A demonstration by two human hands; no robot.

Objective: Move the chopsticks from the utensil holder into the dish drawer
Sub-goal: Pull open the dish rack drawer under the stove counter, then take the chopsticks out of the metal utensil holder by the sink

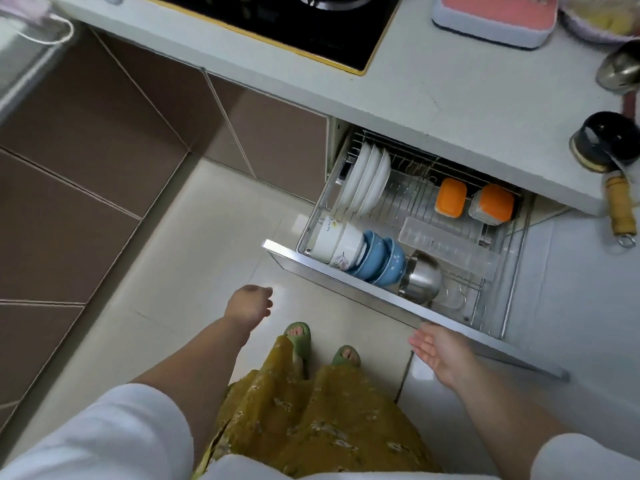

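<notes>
The dish drawer point(381, 282) stands pulled out under the counter, a wire rack with a steel front. Inside are white plates point(367, 181), a white cup stack point(337, 244), blue bowls point(381, 258), a steel bowl point(420, 277), a clear long tray point(446, 249) and two orange-lidded containers point(450, 197). My right hand point(438, 351) hovers open, palm up, just in front of the drawer's front edge. My left hand point(251, 303) hangs over the floor, fingers loosely curled, holding nothing. No chopsticks are visible. A pink and white holder point(495, 19) sits on the counter at top right.
A black stove top point(277, 26) is set in the white counter point(450, 98). A ladle and pot handle point(616, 202) stick out over the counter's right edge. Brown cabinet doors point(86, 150) line the left. My feet in green slippers point(322, 344) stand on the pale floor.
</notes>
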